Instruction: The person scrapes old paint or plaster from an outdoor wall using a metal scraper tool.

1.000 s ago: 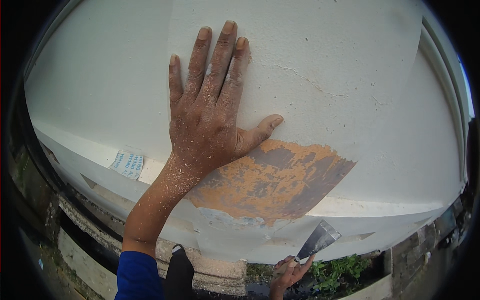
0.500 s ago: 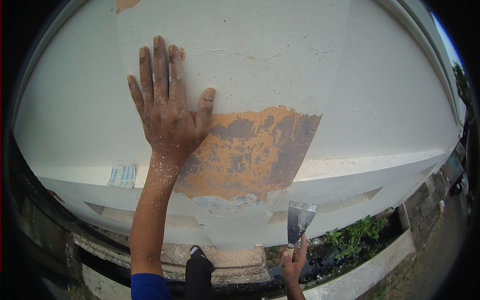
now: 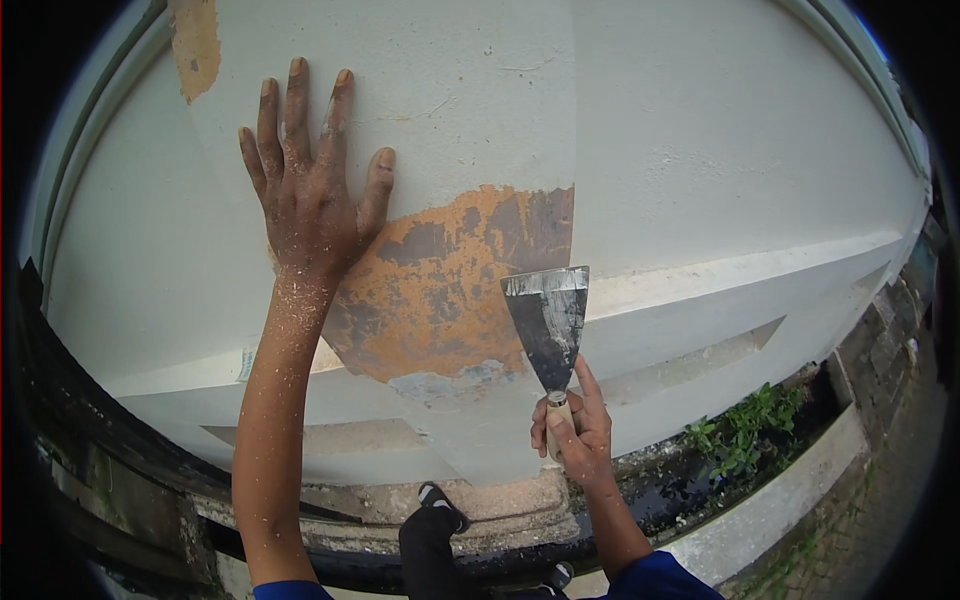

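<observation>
Right hand (image 3: pixel 580 432) and scraper (image 3: pixel 550 335) raised, now overlapping orange-grey patch (image 3: pixel 440 290).

flat grey metal scraper (image 3: pixel 546 325): pale wooden handle (image 3: pixel 556 412) partly hidden by right hand (image 3: pixel 585 440); left hand (image 3: pixel 315 215): palm hidden; blue-and-white paper scrap (image 3: pixel 246 363): mostly behind left forearm (image 3: pixel 270 430); orange-brown upper wall patch (image 3: pixel 196 45), both blue sleeves (image 3: pixel 660 582): cut off by frame edge

Long white-painted wall ledge (image 3: pixel 700 278): runs from left to right across the scene
Pale blue-and-white paper piece (image 3: pixel 246 364): lies on the ledge's left stretch, partly hidden
</observation>
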The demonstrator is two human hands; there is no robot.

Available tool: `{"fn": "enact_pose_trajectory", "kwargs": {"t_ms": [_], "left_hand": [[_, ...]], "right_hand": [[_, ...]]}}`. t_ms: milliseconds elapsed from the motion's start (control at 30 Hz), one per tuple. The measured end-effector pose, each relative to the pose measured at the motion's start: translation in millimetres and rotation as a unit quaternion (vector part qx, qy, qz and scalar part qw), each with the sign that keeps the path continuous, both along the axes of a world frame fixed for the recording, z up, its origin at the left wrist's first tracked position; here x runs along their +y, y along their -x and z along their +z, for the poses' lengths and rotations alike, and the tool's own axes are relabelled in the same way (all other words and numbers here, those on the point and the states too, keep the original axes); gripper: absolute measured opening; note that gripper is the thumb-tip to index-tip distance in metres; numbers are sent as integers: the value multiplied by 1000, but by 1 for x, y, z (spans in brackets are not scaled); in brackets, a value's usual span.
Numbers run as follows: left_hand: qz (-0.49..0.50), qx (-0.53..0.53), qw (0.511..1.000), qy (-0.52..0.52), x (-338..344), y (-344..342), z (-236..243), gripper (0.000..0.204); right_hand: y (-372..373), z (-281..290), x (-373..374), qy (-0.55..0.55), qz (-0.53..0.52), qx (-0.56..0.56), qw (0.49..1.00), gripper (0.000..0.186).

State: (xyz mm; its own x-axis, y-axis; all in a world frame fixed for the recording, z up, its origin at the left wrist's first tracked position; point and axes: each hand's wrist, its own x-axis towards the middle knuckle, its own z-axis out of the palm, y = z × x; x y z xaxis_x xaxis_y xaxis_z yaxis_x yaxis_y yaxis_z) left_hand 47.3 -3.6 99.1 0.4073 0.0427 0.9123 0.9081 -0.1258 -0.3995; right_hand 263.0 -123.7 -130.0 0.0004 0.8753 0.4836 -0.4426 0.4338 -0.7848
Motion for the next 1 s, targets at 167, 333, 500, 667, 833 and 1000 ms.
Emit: {"fn": "enact_pose_trajectory", "kwargs": {"t_ms": [167,333,500,667,833,1000], "left_hand": [[-32,-44,998,-27,8,-2,-14,57],[-46,-40,997,-37,7,-6,-15,56],[-70,-46,996,-44,10,0,-15,55],[-78,-52,994,-49,5,1,-14,54],[-68,-44,996,-47,4,-1,-16,50],[-74,-50,995,-47,4,0,-17,51]], "right_hand": [[-13,25,23,0,14,1,1000,65],[-10,28,29,23,-29,19,999,60],[-7,74,20,65,-39,3,997,56],[-12,78,11,62,-54,-36,996,55],[-8,92,16,76,-77,-57,993,55],[-10,85,7,83,-81,-71,991,55]]}}
